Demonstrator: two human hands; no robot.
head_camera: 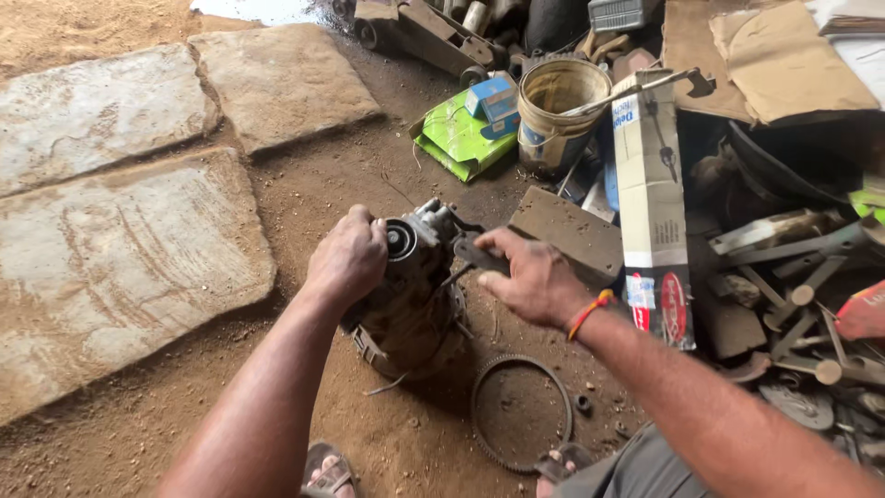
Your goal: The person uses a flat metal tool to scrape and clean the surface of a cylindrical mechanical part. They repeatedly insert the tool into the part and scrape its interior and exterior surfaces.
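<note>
Two bare hands work on a greasy metal engine part (pixel 410 295) that stands on the dirt floor (pixel 304 212) near the middle of the view. Left hand (pixel 350 256) is curled over the part's upper left side, fingers wrapped down on the housing beside a round black pulley (pixel 400 240); firm closed grip on the part. Right hand (pixel 530 277) is closed around a dark flat tool (pixel 479 255), thumb on top, tool tip meeting the part's upper right side; cannot tell the tool's exact kind. Red-orange thread bracelet (pixel 590 314) on the right wrist.

Toothed ring gear (pixel 522 413) lies flat on the dirt just right of and below the part, not touching it. Small dark nut (pixel 583 403) sits just beside the ring. Sandalled feet at the bottom edge, left foot (pixel 329 470) below the part.

Large flat stone slabs (pixel 120 249) fill the left side. Dirty bucket (pixel 558 115) with a metal rod in it stands behind the part, green carton (pixel 458 138) with small blue boxes (pixel 493 97) on it to its left. Tall white printed box (pixel 653 203) leans right of the bucket. Flat brown block (pixel 572 232) lies behind the right hand. Scrap metal pieces (pixel 797 304) are piled at right, cardboard (pixel 774 60) at top right.
</note>
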